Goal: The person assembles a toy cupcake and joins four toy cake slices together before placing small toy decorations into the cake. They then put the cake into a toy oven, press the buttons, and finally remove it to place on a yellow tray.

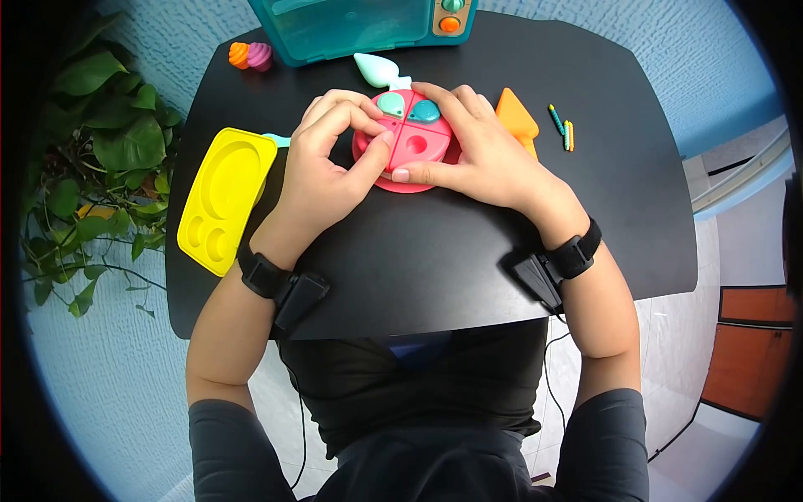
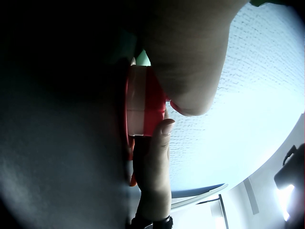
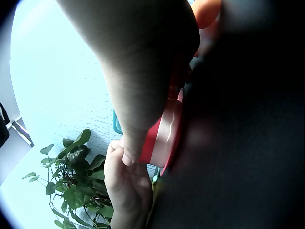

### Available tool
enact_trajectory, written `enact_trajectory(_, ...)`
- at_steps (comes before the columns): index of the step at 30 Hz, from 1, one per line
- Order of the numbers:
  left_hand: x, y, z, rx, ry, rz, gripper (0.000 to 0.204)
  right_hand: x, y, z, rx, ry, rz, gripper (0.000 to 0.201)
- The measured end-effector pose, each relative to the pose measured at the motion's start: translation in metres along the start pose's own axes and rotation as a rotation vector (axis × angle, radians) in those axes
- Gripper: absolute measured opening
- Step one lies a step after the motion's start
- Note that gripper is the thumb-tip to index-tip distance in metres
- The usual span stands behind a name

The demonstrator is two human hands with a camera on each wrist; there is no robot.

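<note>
A round toy cake point(image 1: 431, 149) with a pinkish-red top split into wedges stands on a red plate point(image 1: 404, 186). Two teal drop-shaped toppings, a pale one point(image 1: 391, 104) and a darker one point(image 1: 425, 110), sit in the back wedges; the front right wedge shows a bare round hollow. My left hand point(image 1: 322, 163) is over the cake's left side, pinching a small red piece point(image 2: 175, 108) between thumb and index finger, mostly hidden by the fingers. With the thumb in front and fingers behind, my right hand point(image 1: 493, 163) grips the cake's right side.
A mint spatula-like toy point(image 1: 378, 70) lies behind the cake, before a teal toy oven point(image 1: 351, 33). The yellow tray point(image 1: 251, 180) is at left, cupcake toys point(image 1: 250, 56) back left. To the right are an orange triangular tool point(image 1: 516, 115) and small candles point(image 1: 569, 135).
</note>
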State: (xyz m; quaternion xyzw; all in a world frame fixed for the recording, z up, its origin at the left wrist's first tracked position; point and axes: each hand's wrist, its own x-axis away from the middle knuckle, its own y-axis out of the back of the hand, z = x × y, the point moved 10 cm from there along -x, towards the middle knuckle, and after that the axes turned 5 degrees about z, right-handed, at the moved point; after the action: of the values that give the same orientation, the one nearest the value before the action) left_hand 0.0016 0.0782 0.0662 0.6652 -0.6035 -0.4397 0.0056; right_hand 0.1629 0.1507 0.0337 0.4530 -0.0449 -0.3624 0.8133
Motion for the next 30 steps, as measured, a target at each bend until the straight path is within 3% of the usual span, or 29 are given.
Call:
enact_trajectory(8, 0.0, 0.0, -0.001, 0.006, 0.005, 0.0, 0.011, 0.0, 0.001, 0.002, -0.002, -0.011, 0.021, 0.109)
enact_trajectory(15, 0.001, -0.001, -0.003, -0.008, 0.012, 0.046, 0.015, 0.001, 0.002, 0.001, -0.088, -0.043, 0.004, 0.082)
enact_trajectory(17, 0.0, 0.001, -0.006, -0.028, 0.007, 0.044, 0.037, 0.0, 0.003, 0.002, -0.073, -0.037, -0.007, 0.074)
enact_trajectory(18, -0.001, 0.002, -0.007, -0.031, 0.0, 0.035, 0.037, 0.0, 0.009, 0.002, -0.087, -0.025, -0.061, 0.064)
enact_trajectory(22, 0.003, -0.015, 0.001, 0.01, 0.012, 0.139, 0.089, -0.003, 0.033, -0.003, -0.109, -0.01, -0.237, 0.04)
enact_trajectory(25, 0.005, -0.018, -0.005, -0.089, -0.007, 0.185, 0.103, 0.0, 0.055, 0.006, -0.095, 0.011, -0.371, 0.032)
enact_trajectory(27, 0.005, -0.019, 0.001, -0.053, 0.067, 0.213, 0.103, 0.001, 0.072, 0.015, -0.144, 0.013, -0.476, 0.027)
enact_trajectory(30, 0.006, -0.019, 0.008, -0.057, 0.114, 0.202, 0.105, -0.005, 0.079, 0.035, -0.162, 0.161, -0.42, 0.029)
